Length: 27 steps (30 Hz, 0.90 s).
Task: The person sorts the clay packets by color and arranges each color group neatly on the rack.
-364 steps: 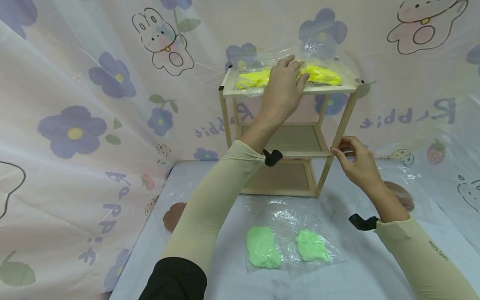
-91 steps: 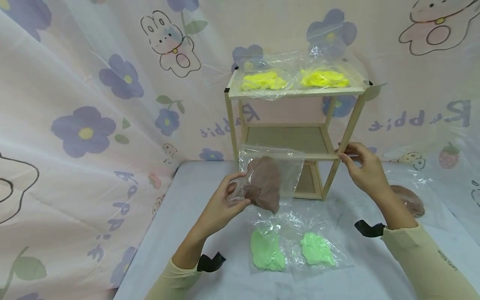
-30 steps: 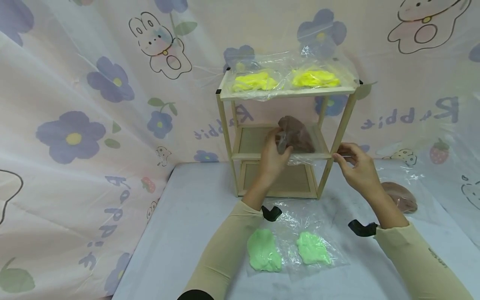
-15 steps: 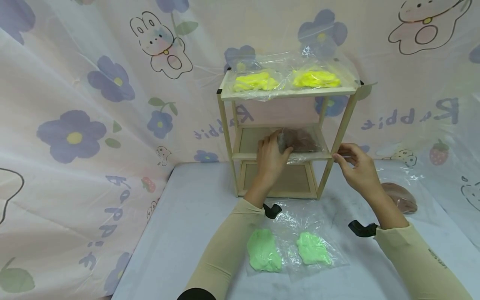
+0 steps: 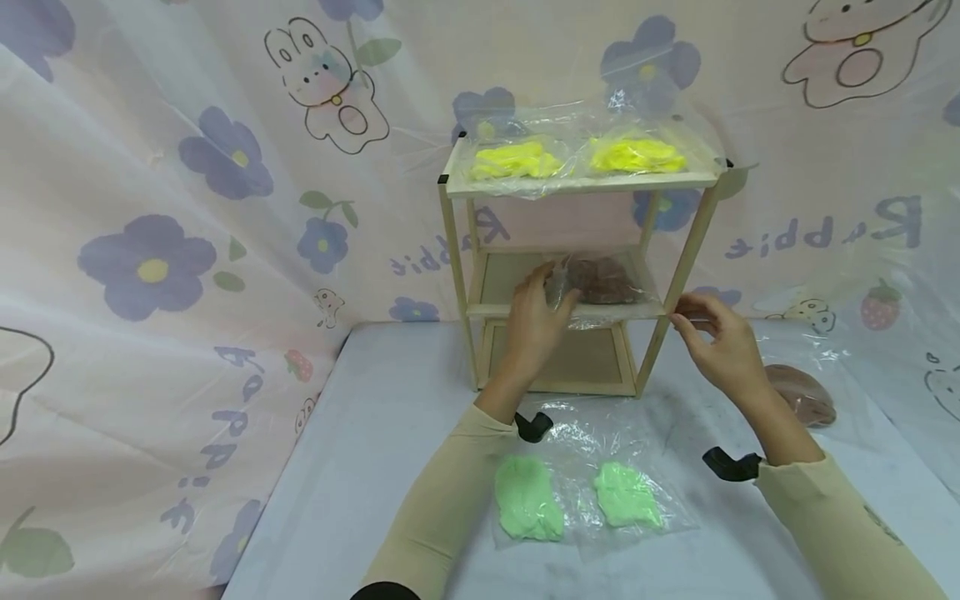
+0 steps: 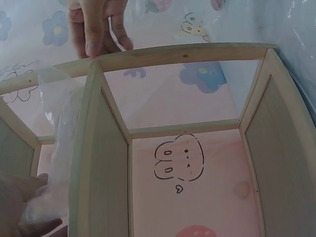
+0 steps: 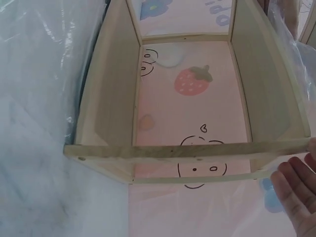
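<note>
The flowered curtain (image 5: 150,400) bears mirrored word "Rabbit"; left hand (image 5: 534,325), fingers spread, touches the brown-filled clear plastic bag (image 5: 600,282); right hand (image 5: 722,346) pinches the pale wooden rack (image 5: 691,242).

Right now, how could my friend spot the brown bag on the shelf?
Find the wooden rack standing on the table. On its middle shelf, by the person's left hand, is a clear plastic bag with brown contents. It's the rack's only brown one; the bags above hold yellow.

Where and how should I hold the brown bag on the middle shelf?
Probably pinch the loose clear plastic at its left end, from the front: the brown bag lies flat, the rack is open in front, with its top board above.
</note>
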### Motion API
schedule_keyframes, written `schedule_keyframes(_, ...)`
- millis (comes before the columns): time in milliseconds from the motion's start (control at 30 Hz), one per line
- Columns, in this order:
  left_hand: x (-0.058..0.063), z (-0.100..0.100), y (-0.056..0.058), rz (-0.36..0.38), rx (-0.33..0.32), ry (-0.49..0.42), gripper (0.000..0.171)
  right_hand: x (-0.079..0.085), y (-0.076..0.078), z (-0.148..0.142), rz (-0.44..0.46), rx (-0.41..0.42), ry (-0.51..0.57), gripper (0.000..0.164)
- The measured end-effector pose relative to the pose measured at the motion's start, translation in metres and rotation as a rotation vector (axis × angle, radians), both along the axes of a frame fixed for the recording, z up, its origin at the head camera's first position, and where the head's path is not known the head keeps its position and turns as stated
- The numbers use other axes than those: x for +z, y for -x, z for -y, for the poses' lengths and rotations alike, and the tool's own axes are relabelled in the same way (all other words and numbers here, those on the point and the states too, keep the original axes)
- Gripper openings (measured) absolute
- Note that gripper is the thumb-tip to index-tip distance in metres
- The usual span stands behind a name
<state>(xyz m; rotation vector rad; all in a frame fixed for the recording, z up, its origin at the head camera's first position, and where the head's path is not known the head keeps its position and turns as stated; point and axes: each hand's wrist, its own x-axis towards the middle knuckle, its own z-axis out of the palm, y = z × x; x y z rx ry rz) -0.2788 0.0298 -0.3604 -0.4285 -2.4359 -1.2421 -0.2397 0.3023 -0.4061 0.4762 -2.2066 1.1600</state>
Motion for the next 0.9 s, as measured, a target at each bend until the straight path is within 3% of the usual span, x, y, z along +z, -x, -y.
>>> schedule_keyframes(167,-0.001,0.014,-0.007,-0.011,-0.039,-0.057,0.056,-0.004,-0.004,-0.005,0.005,-0.009,0.007,0.031)
schedule_keyframes(400,-0.006,0.034,-0.018,-0.01,-0.027,-0.087,0.054,-0.009,-0.013,-0.012,0.026,-0.061,-0.003,0.028)
schedule_keyframes(567,-0.008,0.052,-0.023,-0.081,-0.048,-0.122,0.05,-0.014,-0.019,-0.021,0.02,-0.092,-0.006,0.028)
schedule_keyframes(700,-0.007,0.068,-0.026,-0.171,-0.027,-0.114,0.046,-0.02,-0.025,-0.033,0.026,-0.128,-0.023,0.029)
schedule_keyframes(900,-0.007,0.093,-0.029,-0.228,0.018,-0.102,0.042,-0.029,-0.038,-0.056,0.113,-0.231,-0.091,0.031)
